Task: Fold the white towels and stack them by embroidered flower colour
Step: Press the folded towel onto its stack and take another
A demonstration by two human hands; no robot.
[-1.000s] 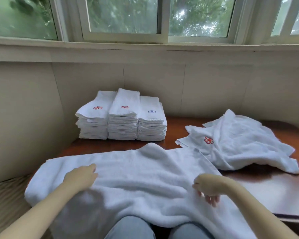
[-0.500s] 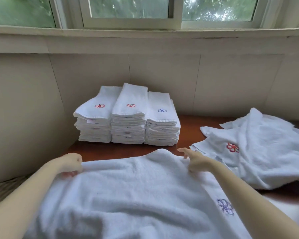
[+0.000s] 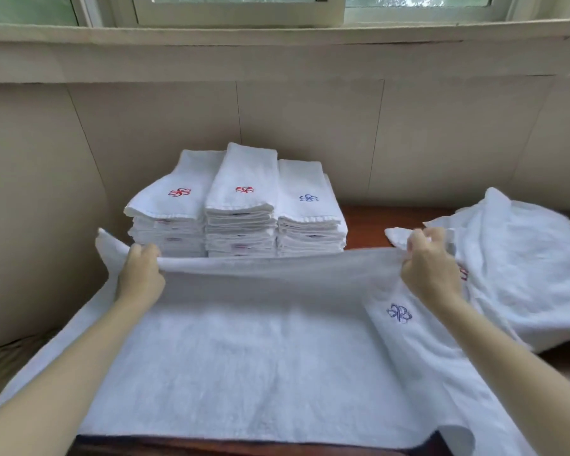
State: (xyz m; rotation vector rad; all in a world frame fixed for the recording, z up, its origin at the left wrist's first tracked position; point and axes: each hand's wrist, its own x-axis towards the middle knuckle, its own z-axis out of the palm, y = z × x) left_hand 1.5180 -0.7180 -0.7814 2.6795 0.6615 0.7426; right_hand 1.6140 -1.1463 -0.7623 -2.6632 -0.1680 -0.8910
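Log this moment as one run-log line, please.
folding | left hand: grips blue-flower towel far edge | right hand: grips same edge | folded stacks: three

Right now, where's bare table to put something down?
Bare wood shows between the folded stacks and the loose towel pile, and thinly along the near edge. The spread towel, gripped by the left hand and right hand, covers the middle.

The right hand (image 3: pixel 430 264) hides most of the red flower (image 3: pixel 464 274) on the loose towel (image 3: pixel 524 258)
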